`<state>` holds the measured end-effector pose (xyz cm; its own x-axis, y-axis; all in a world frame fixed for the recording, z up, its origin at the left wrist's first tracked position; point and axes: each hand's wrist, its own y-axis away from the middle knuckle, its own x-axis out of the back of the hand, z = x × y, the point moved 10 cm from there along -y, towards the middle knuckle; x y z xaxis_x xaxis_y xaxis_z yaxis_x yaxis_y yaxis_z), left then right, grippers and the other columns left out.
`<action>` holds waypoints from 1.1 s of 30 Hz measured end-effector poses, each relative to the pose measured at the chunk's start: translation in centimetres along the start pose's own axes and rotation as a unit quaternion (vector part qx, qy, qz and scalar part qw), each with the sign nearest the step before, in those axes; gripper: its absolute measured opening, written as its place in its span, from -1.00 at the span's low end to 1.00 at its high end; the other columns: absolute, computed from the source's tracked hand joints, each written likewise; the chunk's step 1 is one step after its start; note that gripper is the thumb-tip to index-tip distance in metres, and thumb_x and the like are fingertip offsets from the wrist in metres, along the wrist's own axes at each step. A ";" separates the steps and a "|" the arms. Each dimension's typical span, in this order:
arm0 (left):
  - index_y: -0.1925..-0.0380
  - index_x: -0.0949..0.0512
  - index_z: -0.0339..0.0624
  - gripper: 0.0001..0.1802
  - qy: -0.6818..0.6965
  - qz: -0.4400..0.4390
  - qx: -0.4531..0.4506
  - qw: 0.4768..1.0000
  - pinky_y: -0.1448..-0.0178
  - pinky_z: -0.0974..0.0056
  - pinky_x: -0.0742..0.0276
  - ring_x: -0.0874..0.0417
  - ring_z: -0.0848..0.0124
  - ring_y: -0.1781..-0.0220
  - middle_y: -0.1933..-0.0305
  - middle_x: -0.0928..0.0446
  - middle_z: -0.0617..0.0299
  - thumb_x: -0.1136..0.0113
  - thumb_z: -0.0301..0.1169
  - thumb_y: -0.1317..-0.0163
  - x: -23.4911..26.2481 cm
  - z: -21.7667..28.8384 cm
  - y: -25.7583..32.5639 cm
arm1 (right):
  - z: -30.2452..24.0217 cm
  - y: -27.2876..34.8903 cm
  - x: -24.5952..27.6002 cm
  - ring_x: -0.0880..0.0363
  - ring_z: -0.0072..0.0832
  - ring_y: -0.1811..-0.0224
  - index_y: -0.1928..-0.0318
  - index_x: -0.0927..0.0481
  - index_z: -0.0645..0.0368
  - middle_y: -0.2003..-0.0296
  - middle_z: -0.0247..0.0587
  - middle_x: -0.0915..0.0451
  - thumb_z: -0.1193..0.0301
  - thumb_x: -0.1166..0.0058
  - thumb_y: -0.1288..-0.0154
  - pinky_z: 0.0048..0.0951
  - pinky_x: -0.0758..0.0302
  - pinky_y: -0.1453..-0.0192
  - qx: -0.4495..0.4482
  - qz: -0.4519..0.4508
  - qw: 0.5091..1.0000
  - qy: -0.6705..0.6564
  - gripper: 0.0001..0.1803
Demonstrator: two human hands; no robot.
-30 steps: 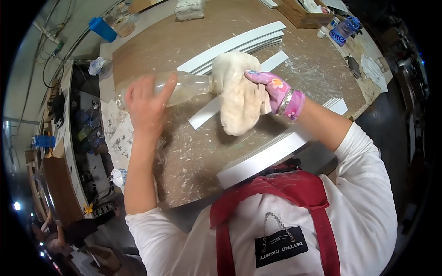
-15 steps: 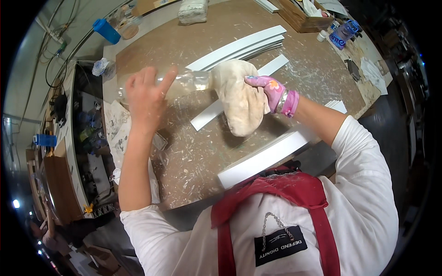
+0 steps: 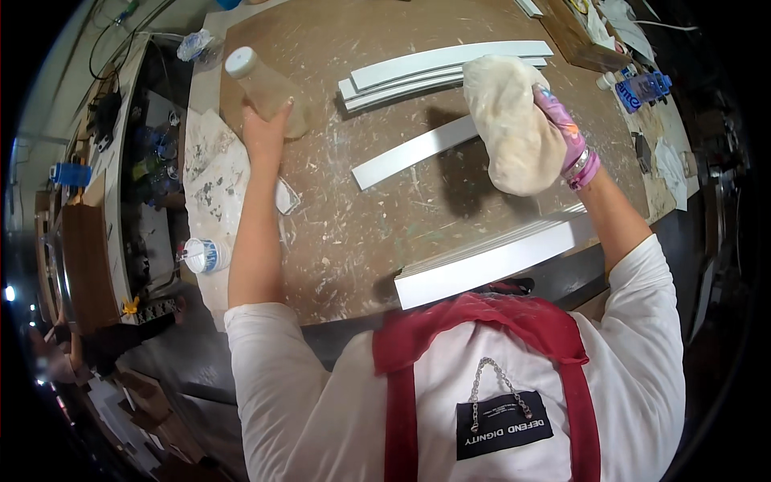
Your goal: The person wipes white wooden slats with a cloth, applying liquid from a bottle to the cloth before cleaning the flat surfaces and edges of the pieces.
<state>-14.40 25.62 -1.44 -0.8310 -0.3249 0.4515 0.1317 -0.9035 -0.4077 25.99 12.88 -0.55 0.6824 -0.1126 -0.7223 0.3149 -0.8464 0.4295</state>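
Observation:
My left hand point(image 3: 269, 128) grips a clear plastic bottle with a white cap point(image 3: 261, 84), set down at the far left of the worn wooden bench point(image 3: 353, 241). My right hand point(image 3: 566, 132), in a pink glove, is raised above the bench and holds a bunched cream cloth point(image 3: 510, 120). Under the cloth a single white strip point(image 3: 409, 153) lies slanted on the bench. A stack of white strips point(image 3: 442, 68) lies beyond it, and another stack of white boards point(image 3: 490, 261) sits at the near edge.
Stained paper sheets point(image 3: 213, 177) hang over the bench's left edge, with a small white jar point(image 3: 205, 255) beside them. A wooden box point(image 3: 574, 36) and a blue object point(image 3: 638, 88) sit at the far right. Cluttered shelves stand to the left.
My left hand carried the bottle away from the cloth and set it down at the far left. My right hand lifted the cloth to the right, off the slanted strip.

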 end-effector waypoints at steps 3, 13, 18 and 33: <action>-0.28 -0.15 -0.35 -0.08 0.006 -0.051 0.099 0.994 -0.30 0.15 -0.30 -0.42 0.09 -0.27 -0.14 -0.44 -0.10 -0.43 -0.33 0.06 0.1 -0.9 1.5 | -2.0 -1.5 -0.4 -0.63 -0.42 0.12 -0.08 -0.46 0.20 0.11 -0.17 -0.60 0.29 -0.04 -0.36 -0.41 -0.60 -0.02 0.088 0.031 0.976 0.198 -0.64; -0.39 -0.04 -0.18 0.04 -0.027 -0.189 0.099 0.977 -0.22 0.08 -0.33 -0.44 0.10 -0.09 -0.06 -0.47 0.01 -0.43 -0.48 0.11 -7.0 3.4 16.0 | 13.3 -10.1 -11.6 -0.59 -0.32 0.16 -0.02 -0.50 0.07 0.23 -0.16 -0.57 0.13 0.09 -0.37 -0.34 -0.57 0.10 0.124 -0.108 0.429 0.888 -0.63; -0.37 -0.06 -0.30 0.02 -0.009 -0.175 0.050 0.983 -0.13 0.21 -0.43 -0.57 0.26 0.06 0.10 -0.57 0.05 -0.41 -0.58 0.11 -8.0 4.4 15.3 | 3.2 -7.9 -2.4 -0.55 -0.48 0.48 0.25 -0.55 0.14 0.39 -0.29 -0.58 0.25 0.02 -0.32 -0.43 -0.60 0.37 0.202 -0.022 0.638 0.743 -0.78; 0.02 -0.50 -0.30 -0.52 -0.031 -0.234 0.028 0.971 -0.14 0.31 -0.35 -0.47 0.30 -0.02 0.05 -0.44 0.11 -0.28 -0.61 0.05 -9.0 4.6 15.4 | -10.9 -4.1 22.5 -0.54 -0.41 0.52 0.19 -0.54 0.08 0.52 -0.22 -0.55 -0.04 0.19 -0.39 -0.36 -0.53 0.37 0.107 0.234 0.712 0.653 -0.54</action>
<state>-2.43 13.31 -8.18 -0.7734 0.1102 0.6243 -0.2213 -0.9697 -0.1030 47.20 19.51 -12.67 0.7544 0.0533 0.6542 -0.1614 -0.9510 0.2635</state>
